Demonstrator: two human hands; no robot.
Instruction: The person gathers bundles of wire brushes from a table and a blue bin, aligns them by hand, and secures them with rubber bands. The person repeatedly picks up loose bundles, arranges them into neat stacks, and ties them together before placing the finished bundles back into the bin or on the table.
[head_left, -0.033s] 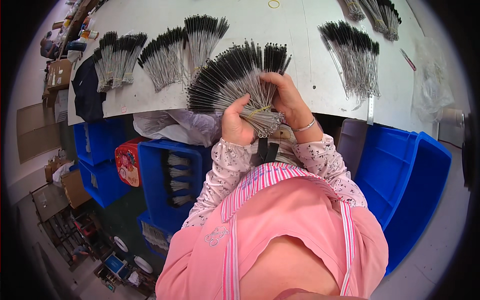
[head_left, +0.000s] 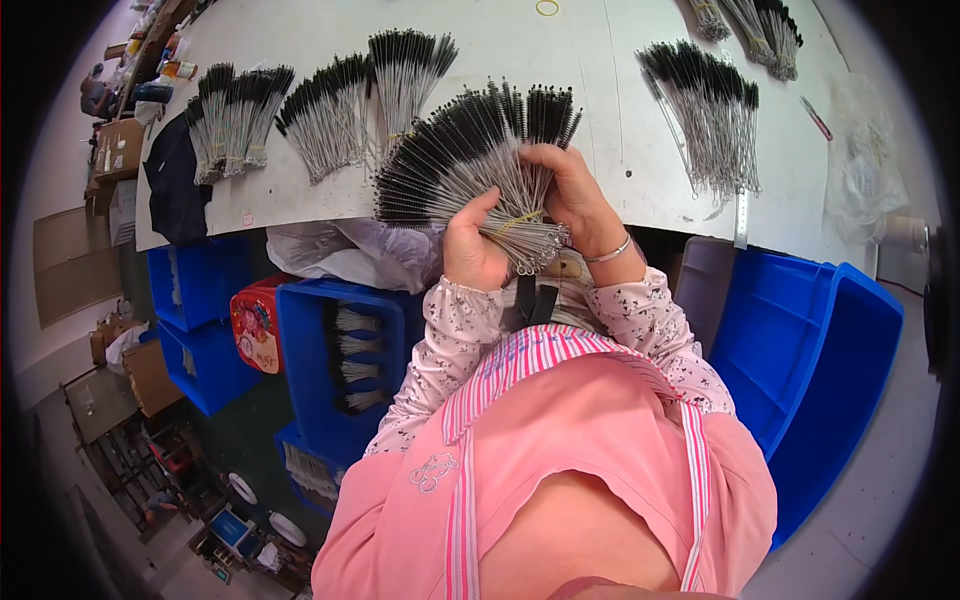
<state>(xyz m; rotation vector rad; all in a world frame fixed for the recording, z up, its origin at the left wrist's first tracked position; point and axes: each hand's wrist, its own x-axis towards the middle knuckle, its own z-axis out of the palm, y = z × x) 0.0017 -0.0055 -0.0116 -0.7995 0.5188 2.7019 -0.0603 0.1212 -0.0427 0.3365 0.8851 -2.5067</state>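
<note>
Between my hands, at the table's near edge, a fanned bundle of wire brushes [head_left: 462, 160] spreads its black bristle tips up and to the left. A yellow rubber band [head_left: 520, 221] circles its wire handles near their looped ends. My left hand [head_left: 474, 245] grips the bundle's lower left side, thumb on top of the wires. On the right side, my right hand [head_left: 578, 200] holds the same bundle, with its thumb across the upper handles. The fingers beneath the bundle are mostly hidden.
More brush bundles [head_left: 325, 115] lie on the white table [head_left: 560, 45] at the left, with a loose spread of brushes [head_left: 705, 120] at the right. A red-handled cutter [head_left: 816, 118] and a clear plastic bag [head_left: 865, 165] lie far right. Blue bins [head_left: 775, 330] flank me below the table.
</note>
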